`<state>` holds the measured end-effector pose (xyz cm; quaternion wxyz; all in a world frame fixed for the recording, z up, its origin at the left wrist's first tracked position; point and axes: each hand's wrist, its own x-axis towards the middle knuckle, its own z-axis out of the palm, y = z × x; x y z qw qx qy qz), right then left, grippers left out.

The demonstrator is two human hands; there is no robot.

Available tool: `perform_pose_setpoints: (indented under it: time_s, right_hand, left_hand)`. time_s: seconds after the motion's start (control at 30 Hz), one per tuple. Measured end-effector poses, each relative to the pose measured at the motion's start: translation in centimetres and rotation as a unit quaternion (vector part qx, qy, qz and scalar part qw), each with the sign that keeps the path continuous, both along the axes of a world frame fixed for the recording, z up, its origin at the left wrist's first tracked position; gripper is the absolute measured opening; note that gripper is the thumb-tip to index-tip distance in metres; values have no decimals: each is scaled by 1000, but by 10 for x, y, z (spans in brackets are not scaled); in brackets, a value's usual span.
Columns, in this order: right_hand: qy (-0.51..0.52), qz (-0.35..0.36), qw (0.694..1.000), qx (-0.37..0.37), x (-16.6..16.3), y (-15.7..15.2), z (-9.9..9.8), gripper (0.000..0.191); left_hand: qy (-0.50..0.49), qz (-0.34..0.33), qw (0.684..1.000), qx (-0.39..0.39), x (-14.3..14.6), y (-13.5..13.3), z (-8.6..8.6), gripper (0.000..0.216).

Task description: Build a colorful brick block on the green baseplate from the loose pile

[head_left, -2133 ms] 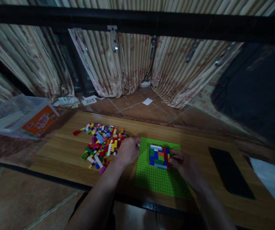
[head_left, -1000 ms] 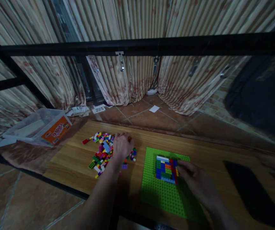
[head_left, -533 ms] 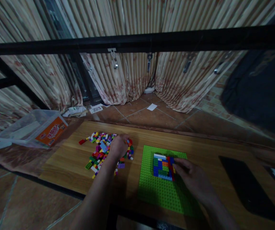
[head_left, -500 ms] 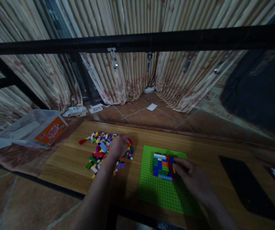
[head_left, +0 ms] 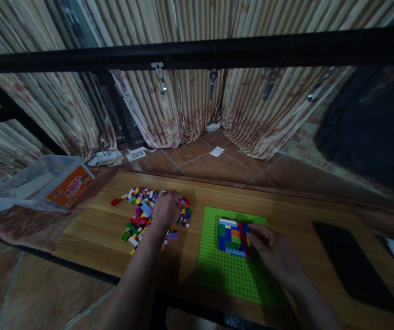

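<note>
On the green studded baseplate [head_left: 224, 279] stands a low, roughly square build of toy bricks [head_left: 232, 238] in blue, orange, green, white and red. My right hand [head_left: 274, 250] is at its right edge, thumb and fingers bent round the blue and red bricks there. A bit of yellow shows by those fingertips. My left hand [head_left: 166, 211] reaches down into a spread of loose, many-coloured toy bricks [head_left: 142, 222] on the left. Its fingers point into the pile, mostly hidden behind the back of the hand, so whatever they may hold is out of sight.
Both hands work over a wooden table [head_left: 94, 229]. A clear plastic box [head_left: 39, 183] with an orange label stands beyond its left end. To the right lies a flat black object [head_left: 355, 266]. A black metal bar [head_left: 190, 55] crosses in front of the curtains [head_left: 183, 114].
The view has shifted slightly. My left hand stays over the loose bricks with little visible movement, and my right hand keeps its place at the build's right edge.
</note>
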<state>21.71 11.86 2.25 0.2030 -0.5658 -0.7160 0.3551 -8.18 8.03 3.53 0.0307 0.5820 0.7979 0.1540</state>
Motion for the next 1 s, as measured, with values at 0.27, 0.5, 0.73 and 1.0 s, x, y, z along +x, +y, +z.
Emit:
perform_pose_setpoints:
  time_s: [0.27, 0.5, 0.73, 1.0]
  right_hand:
    - [-9, -2, 1000, -8, -1, -1, 1, 38]
    - [-7, 1, 1000, 6, -1, -2, 2, 36]
    - [45, -61, 996, 55, -3, -2, 5, 37]
    - [195, 34, 971, 132, -28, -20, 20, 21]
  left_hand:
    - [31, 3, 999, -17, 3, -2, 0, 30]
    - [20, 1, 1000, -10, 2, -2, 3, 26]
    - [-233, -25, 966, 109, -11, -4, 4, 21]
    - [-606, -131, 783, 45, 53, -7, 15, 24]
